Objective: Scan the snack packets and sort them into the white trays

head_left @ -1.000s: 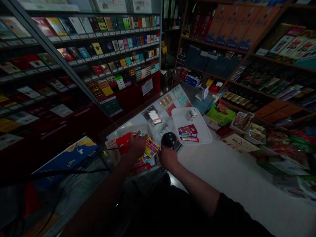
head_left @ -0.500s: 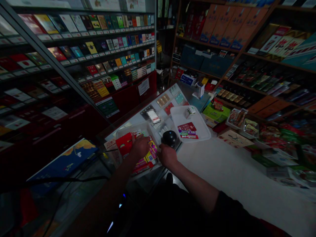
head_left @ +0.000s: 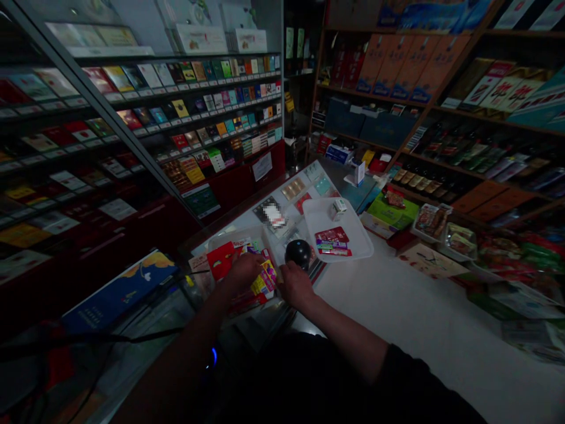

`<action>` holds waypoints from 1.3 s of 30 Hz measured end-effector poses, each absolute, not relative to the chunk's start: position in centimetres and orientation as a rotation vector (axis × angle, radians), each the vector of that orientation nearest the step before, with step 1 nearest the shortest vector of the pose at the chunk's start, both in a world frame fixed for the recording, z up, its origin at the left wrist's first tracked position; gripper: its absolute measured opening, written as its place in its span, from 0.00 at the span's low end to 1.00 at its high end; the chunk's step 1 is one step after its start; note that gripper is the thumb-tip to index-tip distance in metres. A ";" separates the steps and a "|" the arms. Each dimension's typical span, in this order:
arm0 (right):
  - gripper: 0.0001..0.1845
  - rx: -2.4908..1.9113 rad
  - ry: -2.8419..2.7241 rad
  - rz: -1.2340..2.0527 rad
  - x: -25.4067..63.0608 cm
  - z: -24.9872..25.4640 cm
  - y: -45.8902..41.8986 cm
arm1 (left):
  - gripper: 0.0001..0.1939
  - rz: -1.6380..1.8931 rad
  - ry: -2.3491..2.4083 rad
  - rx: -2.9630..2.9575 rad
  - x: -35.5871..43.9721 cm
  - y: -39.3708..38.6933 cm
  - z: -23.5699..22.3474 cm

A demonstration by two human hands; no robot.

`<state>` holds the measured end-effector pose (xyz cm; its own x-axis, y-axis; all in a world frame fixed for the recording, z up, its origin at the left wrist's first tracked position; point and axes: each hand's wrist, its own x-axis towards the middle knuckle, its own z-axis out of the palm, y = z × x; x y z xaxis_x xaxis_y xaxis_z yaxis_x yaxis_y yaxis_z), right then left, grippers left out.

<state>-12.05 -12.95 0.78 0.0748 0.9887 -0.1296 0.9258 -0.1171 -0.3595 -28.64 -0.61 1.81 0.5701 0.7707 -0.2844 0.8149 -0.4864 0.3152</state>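
Your left grip (head_left: pixel 260 268) reaches over the near tray (head_left: pixel 216 240), with its fingers curled down at the yellow packet (head_left: pixel 267 275). The packet lies among other colorful packs, between your two hands and just past your left fingertips. You can't tell whether that grip is pinching it. Your right grip (head_left: pixel 285 274) has its fingers bent together by the tray's right side; what they press on is hidden. The red packet (head_left: pixel 220 259) lies on your left hand's far side, in the same tray.

Just beyond your right hand a black round object (head_left: pixel 298 253) sits on the bench (head_left: pixel 241 218). Past it, the far tray (head_left: pixel 364 247) carries a small white box (head_left: pixel 338 209) and several flat packs (head_left: pixel 333 240). A blue panel (head_left: pixel 119 291) lies to your left.

Around you, the room is dim: display shelves (head_left: pixel 207 112) of small boxes on the left, wooden shelves (head_left: pixel 379 97) with cartons and bottles on the right, and pale floor (head_left: pixel 371 318) below.
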 end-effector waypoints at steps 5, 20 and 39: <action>0.15 -2.154 -1.795 0.639 -10.5 0.6 -14.4 | 0.17 0.144 1.432 2.089 -29.2 -1.5 4.5; 0.33 -1.790 -1.714 0.588 -3.9 4.1 -15.8 | 0.25 0.417 1.662 2.414 -23.3 -8.8 6.7; 0.49 -1.819 -1.813 0.496 3.0 7.5 -10.8 | 0.48 0.509 1.545 2.507 -17.6 -5.5 6.8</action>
<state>3.03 -10.83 7.53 0.0368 0.9941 0.1016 0.8037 0.0310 -0.5942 -17.63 -5.48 6.84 0.4111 0.8882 0.2053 0.8363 -0.4571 0.3029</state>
